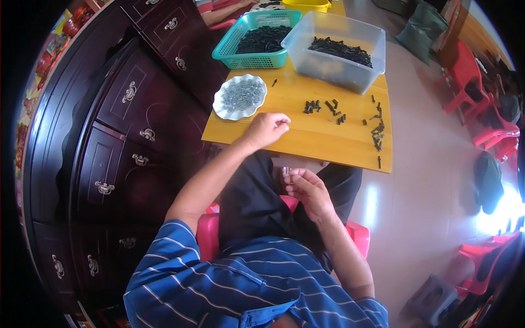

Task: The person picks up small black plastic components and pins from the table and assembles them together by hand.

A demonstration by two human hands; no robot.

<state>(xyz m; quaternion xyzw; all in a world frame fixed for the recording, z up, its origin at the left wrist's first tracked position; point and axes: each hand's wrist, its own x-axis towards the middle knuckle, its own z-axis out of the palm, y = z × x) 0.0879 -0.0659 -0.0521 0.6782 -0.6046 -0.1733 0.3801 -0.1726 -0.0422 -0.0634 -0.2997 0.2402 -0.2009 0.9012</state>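
My left hand (268,130) is over the near edge of the yellow table (246,135), with thumb and fingers pressed together. Whatever may be in its fingertips is too small to make out. Just beyond it stands a white scalloped plate (219,107) heaped with small shiny, clear-looking pieces (242,95). Lower down, above my lap, my right hand (310,192) is closed in a pinch on small clear pieces (285,172) that poke out at its fingertips. Small black parts (312,106) lie in loose groups on the table's middle and along its right edge.
At the back stand a green basket (220,53) and a clear plastic bin (328,74), both holding black parts. A yellow container (306,4) and another person's arm (224,12) are farther back. A dark wooden cabinet (158,109) flanks the left; red chairs (465,82) stand at right.
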